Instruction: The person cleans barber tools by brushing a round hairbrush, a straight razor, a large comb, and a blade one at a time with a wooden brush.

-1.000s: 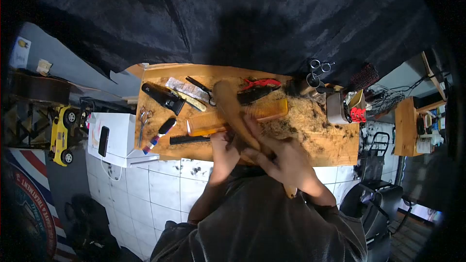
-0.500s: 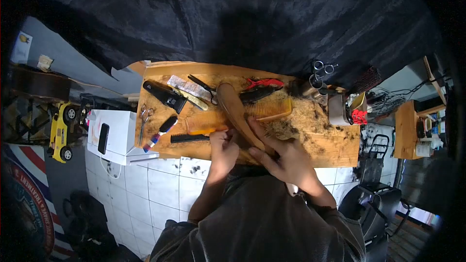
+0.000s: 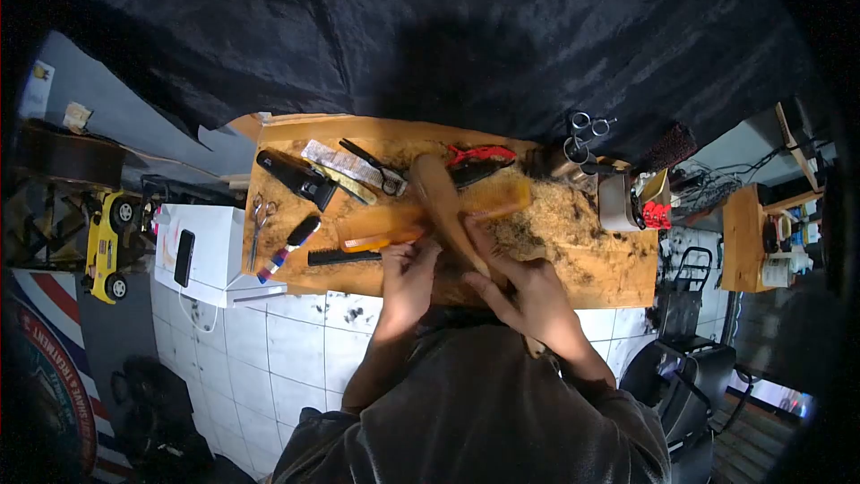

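Note:
My right hand [image 3: 530,294] is closed around the handle of a long wooden brush [image 3: 439,193], its rounded head pointing away from me. Its underside and any bristles are hidden. The brush crosses over a large orange comb [image 3: 497,201], which is slightly blurred. At the comb's near edge, my left hand [image 3: 409,280] grips it with curled fingers; part of the grip is hidden. Just beyond the left hand lies a black comb [image 3: 343,256] on the wooden table [image 3: 587,255].
Hair clippings cover much of the table. On it lie a black clipper [image 3: 296,177], scissors [image 3: 258,224], a small brush [image 3: 291,246], a pale comb [image 3: 339,161] and a red-and-black tool [image 3: 479,164]. A metal container [image 3: 616,202] stands right; a white box [image 3: 199,255] stands left.
The wooden brush has shifted slightly across the orange comb, its head now further right relative to the comb. The whole view has moved a little. Both hands keep their grips.

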{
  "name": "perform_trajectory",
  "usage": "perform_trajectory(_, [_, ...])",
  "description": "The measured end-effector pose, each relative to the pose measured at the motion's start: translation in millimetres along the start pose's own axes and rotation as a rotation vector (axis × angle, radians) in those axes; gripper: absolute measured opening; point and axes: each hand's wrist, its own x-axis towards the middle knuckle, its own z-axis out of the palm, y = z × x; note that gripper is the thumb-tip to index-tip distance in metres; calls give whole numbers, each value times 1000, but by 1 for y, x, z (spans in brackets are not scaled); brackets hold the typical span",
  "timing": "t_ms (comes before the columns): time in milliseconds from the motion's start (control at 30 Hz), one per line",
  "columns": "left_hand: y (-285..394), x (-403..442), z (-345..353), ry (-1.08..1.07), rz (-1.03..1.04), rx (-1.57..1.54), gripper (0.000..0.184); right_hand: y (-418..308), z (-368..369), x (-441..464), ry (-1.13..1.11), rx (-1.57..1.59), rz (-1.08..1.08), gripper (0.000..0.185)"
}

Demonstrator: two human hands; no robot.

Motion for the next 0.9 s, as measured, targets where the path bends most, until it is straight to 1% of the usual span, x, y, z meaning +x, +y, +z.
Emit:
perform_trajectory(67, [-11, -12, 0, -55, -60, 114, 17, 0, -1, -1, -38, -2, 125, 56])
perform_trajectory(100, [-6, -17, 6, -85, -92, 168, 19, 2, -1, 2, -4, 4, 200, 56])
perform_trajectory(133, [6, -17, 14, -182, -110, 306, 24, 4, -2, 7, 32, 6, 272, 57])
perform_trajectory(200, [13, -19, 24, -258, -170, 178, 24, 2, -12, 19, 61, 89, 393, 58])
perform_trajectory(233, [14, -19, 27, -293, -197, 114, 24, 5, -13, 18, 110, 115, 329, 60])
perform_trajectory(300, [13, -12, 27, -181, -127, 3, 23, 11, -12, 14, 197, 171, 191, 62])
perform_trajectory(333, [12, -9, 25, -120, -95, -51, 22, 0, -20, 8, 72, 267, 324, 58])
perform_trajectory(433, [15, -4, 14, 18, -97, -167, 20, -2, -18, -3, -37, 19, -11, 55])
perform_trajectory(467, [16, -5, 14, -1, -116, -33, 19, -9, -16, -3, -93, 36, 6, 52])
perform_trajectory(567, [24, -14, 15, -64, -177, 373, 17, -2, -6, -3, -132, 62, 314, 54])
perform_trajectory(600, [25, -19, 19, -106, -182, 342, 17, 5, -5, 1, 8, 50, 220, 57])
perform_trajectory(667, [25, -24, 31, -190, -183, 281, 19, 5, -12, 12, 55, 139, 390, 58])
perform_trajectory(700, [21, -21, 30, -165, -178, 192, 20, 4, -14, 15, 78, 185, 473, 59])
perform_trajectory(733, [15, -17, 29, -138, -172, 100, 21, 9, -14, 12, 140, 269, 412, 58])
perform_trajectory(767, [12, -13, 28, -108, -165, 9, 21, 8, -15, 8, 132, 259, 340, 57])
perform_trajectory(800, [26, -9, 26, -103, -188, 34, 22, 6, -16, 3, 123, 248, 269, 55])
perform_trajectory(833, [26, -5, 22, -69, -124, -9, 21, 4, -19, -2, 113, 237, 198, 53])
perform_trajectory(867, [24, 0, 19, -36, -60, -50, 21, 2, -22, -9, -35, 265, 243, 52])
perform_trajectory(900, [21, 4, 16, -3, 4, -90, 20, 2, -21, -9, -56, 179, 162, 53])
